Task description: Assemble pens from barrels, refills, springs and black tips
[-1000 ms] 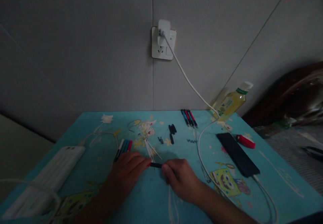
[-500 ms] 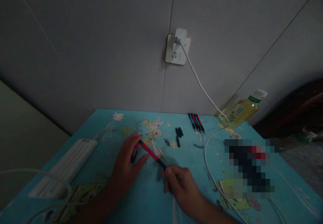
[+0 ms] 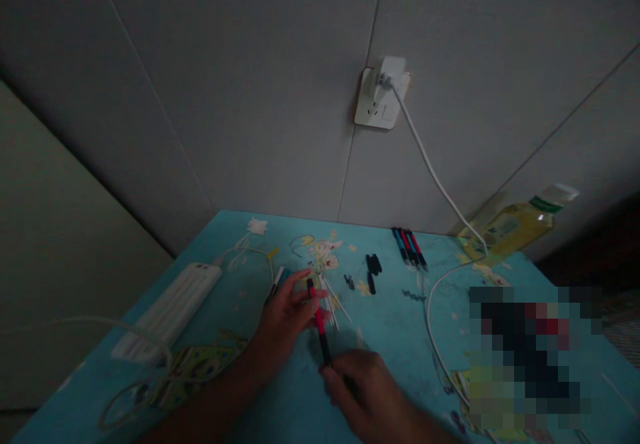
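Note:
A red and black pen stands tilted between my two hands over the table. My right hand is closed round its lower black grip. At its red barrel, the thumb and fingers of my left hand close about the pen below its black top end. Just behind the left hand lie thin white refill tubes in a loose bundle. More pen parts, white and blue, show partly at the left hand's far side. Black grips and small dark springs lie beyond, to the right.
Several blue and red pens lie in a row near the wall. A bottle of yellow liquid stands at the right. A white power strip lies at the left. A white cable crosses the table's right side. A blurred patch covers the right corner.
The pen has swung more upright, and my left fingers have shifted from its top end down to the red barrel. The view has turned a little to the left.

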A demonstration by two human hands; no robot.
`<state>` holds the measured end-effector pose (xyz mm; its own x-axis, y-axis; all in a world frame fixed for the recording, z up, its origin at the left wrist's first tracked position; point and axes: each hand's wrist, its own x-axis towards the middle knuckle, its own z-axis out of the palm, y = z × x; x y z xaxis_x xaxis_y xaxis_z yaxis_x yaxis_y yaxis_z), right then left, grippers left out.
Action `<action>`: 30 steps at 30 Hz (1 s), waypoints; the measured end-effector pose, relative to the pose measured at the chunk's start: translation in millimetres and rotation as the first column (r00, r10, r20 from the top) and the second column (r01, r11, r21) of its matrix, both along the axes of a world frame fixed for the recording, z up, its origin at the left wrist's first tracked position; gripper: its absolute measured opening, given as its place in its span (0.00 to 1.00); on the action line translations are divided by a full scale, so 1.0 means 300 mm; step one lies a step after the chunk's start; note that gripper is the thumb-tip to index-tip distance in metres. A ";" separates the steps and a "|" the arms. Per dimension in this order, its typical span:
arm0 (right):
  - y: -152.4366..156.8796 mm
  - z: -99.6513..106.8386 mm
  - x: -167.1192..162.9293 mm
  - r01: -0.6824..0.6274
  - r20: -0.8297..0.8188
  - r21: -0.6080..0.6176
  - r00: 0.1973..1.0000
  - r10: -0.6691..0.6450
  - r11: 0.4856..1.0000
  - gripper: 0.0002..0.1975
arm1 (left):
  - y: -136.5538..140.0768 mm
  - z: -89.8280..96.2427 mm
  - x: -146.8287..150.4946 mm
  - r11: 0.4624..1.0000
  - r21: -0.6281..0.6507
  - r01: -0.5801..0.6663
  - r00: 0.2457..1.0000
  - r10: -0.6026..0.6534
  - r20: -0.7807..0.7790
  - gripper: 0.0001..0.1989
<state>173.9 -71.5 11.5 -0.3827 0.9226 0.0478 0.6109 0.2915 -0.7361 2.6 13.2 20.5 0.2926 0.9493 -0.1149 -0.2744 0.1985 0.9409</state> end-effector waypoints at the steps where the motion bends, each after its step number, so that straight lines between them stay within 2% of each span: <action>1: -0.001 -0.002 -0.001 -0.010 0.021 0.007 1.000 0.010 1.000 0.19 | -0.004 0.000 0.000 0.999 -0.002 0.053 0.999 -0.053 0.000 0.35; 4: -0.001 -0.003 0.003 -0.046 0.040 0.021 0.998 0.045 0.999 0.18 | -0.018 0.007 -0.003 0.977 0.011 0.214 0.976 -0.213 -0.032 0.39; 7: 0.003 0.001 0.015 -0.049 0.011 0.025 0.999 0.049 0.998 0.17 | -0.028 0.012 -0.006 0.956 0.042 0.289 0.955 -0.285 -0.084 0.37; 10: 0.013 0.000 0.033 0.015 -0.033 0.054 0.999 -0.013 0.998 0.19 | -0.031 0.016 -0.009 0.957 0.083 0.277 0.955 -0.264 -0.138 0.32; 14: 0.026 -0.003 0.051 0.069 -0.067 0.049 0.996 -0.065 0.996 0.19 | -0.031 0.024 -0.009 0.957 0.074 0.281 0.948 -0.265 -0.174 0.28; 21: 0.019 -0.008 0.044 0.055 -0.011 0.059 0.998 -0.054 0.997 0.19 | -0.032 0.017 -0.005 0.964 0.100 0.248 0.960 -0.231 -0.159 0.30; 27: 0.017 -0.013 0.045 0.049 0.006 0.075 0.999 -0.050 0.996 0.20 | -0.028 0.007 -0.006 0.960 0.137 0.243 0.954 -0.211 -0.213 0.24; 30: 0.019 -0.021 0.048 0.052 0.009 0.081 0.999 -0.053 0.995 0.19 | -0.027 0.005 -0.006 0.959 0.136 0.250 0.952 -0.217 -0.217 0.25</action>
